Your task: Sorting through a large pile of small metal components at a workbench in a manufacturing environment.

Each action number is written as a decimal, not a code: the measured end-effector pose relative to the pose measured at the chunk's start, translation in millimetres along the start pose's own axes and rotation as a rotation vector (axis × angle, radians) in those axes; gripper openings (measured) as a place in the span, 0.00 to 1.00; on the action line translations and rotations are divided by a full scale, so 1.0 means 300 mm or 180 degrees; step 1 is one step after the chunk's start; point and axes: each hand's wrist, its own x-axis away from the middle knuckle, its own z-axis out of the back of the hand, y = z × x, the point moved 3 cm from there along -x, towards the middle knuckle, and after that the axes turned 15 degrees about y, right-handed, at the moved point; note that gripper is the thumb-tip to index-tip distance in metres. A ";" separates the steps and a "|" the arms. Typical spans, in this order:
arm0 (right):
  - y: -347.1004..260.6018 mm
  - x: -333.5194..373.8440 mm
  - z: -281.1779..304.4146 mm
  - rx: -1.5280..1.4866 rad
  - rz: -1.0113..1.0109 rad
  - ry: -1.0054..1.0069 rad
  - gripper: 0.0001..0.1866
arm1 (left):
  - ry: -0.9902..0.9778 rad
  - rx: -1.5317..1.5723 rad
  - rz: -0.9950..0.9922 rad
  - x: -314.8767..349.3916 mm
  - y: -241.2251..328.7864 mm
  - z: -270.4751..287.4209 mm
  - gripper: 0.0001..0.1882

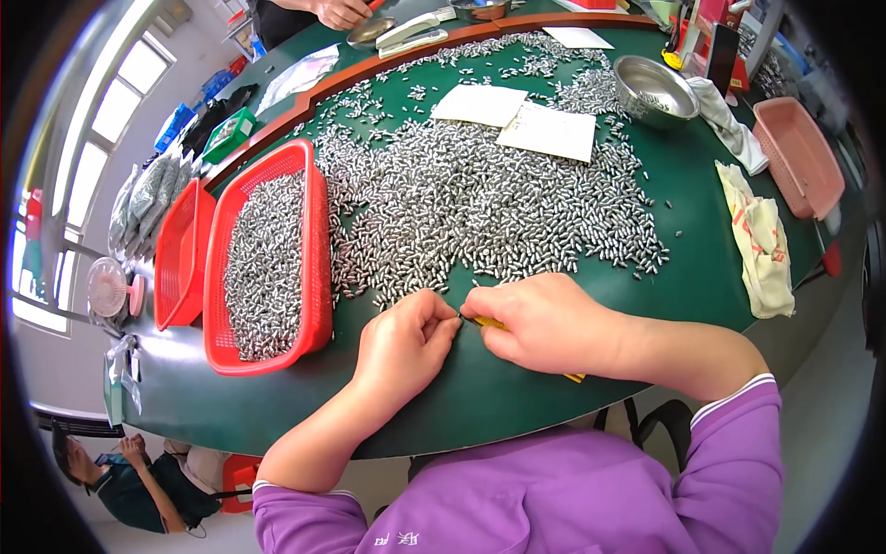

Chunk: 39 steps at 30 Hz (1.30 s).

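Close to the table's near edge my two hands meet, fingertips almost touching. My left hand (403, 342) is closed in a pinch; whatever it grips is too small and hidden to make out. My right hand (546, 323) wraps round a slim yellow-handled tool (491, 322) with a dark tip pointing at the left fingertips. A bit of yellow also shows below the right wrist. Just beyond the hands spreads a broad heap of small silver bullet-shaped metal pieces (480, 189). Left of my left hand stands a red plastic basket (318, 268) filled with similar pieces.
Two white cards (546, 131) lie on the heap. A steel bowl (657, 90), cloths (759, 242) and a pink basket (798, 157) are at right. Another red basket (180, 254) stands far left. Across the green table (406, 420) is another person's hand (343, 13); someone sits lower left.
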 end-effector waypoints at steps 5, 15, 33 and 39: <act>0.022 0.007 0.042 -0.0078 -0.0182 0.0574 0.15 | 0.0070 0.0014 -0.0154 0.000 -0.003 0.000 0.04; 0.253 -0.060 0.245 0.2269 0.0013 0.2388 0.10 | -0.0641 0.2770 0.0954 -0.005 -0.035 -0.005 0.03; -0.015 -0.026 0.091 -0.0203 0.1658 0.1908 0.10 | -0.1554 0.4055 0.1645 0.009 -0.037 -0.035 0.04; -0.012 -0.025 0.091 -0.0110 0.1736 0.1887 0.11 | -0.1549 0.4277 0.1690 0.008 -0.034 -0.028 0.04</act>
